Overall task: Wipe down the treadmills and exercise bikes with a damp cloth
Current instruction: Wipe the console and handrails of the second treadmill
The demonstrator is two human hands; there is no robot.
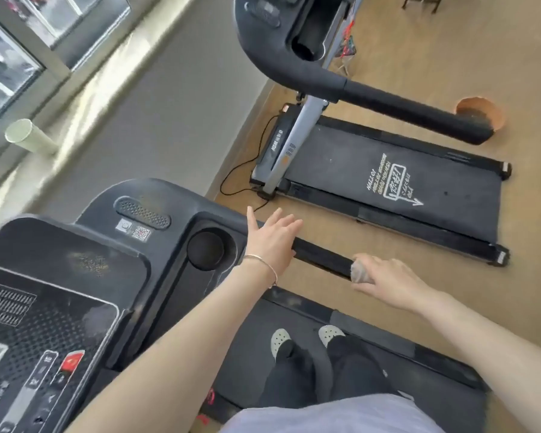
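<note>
Cloth, greyish, sits over the end of the handrail of near treadmill, w/ R hand fingers curled round it. L hand lies on same rail nr the console, fingers straight & slightly apart. 2nd treadmill stands beside on wood floor.

Only one view is given, taken from a wide-angle camera worn on the head; it is aimed forward and steeply down, and is rolled sideways; the right hand, closed round the cloth on the handrail, is seen close; beyond that grip a second treadmill is caught.
</note>
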